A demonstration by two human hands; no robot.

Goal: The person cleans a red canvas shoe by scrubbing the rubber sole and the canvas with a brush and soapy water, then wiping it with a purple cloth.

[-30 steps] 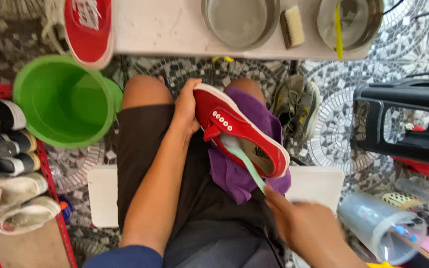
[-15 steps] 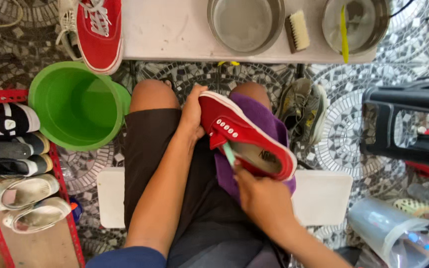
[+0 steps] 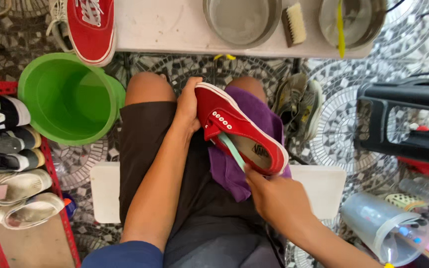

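Our left hand (image 3: pixel 188 106) wraps its fingers around the toe of the red shoe (image 3: pixel 239 130). Our right hand (image 3: pixel 274 198) pinches the end of a mint green lace (image 3: pixel 233 151) running into the shoe. The shoe lies on a purple cloth (image 3: pixel 234 171) across our lap, above a mosaic floor (image 3: pixel 333 124). A green bucket (image 3: pixel 68 99) stands to the left. The shoe's long axis runs diagonally, toe up-left, heel down-right.

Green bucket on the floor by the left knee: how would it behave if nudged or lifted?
The green bucket looks like thin plastic and shows nothing inside, so it is probably light and would slide on the mosaic floor when pushed. Its mouth is wide, so tipping seems unlikely, though the walls may flex if gripped.
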